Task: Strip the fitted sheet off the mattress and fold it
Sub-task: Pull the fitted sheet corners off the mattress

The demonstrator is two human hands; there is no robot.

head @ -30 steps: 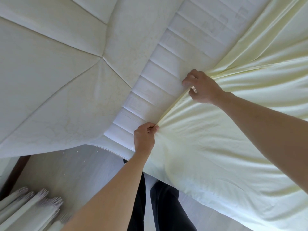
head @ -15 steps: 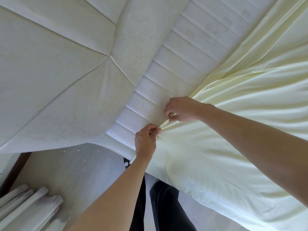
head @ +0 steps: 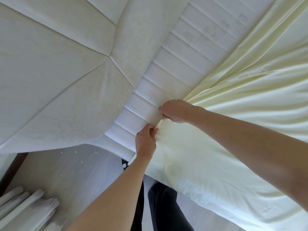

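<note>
Sliding down the hem, the right hand [head: 177, 110] has closed most of the gap to the left hand [head: 146, 139]; both pinch the edge of the pale yellow fitted sheet [head: 233, 130], which bunches between them. That gathers the loosened edge (a hand-over-hand pull, I judge). Already this corner of the mattress [head: 66, 80] is bare; rightward, the sheet drapes.
</note>
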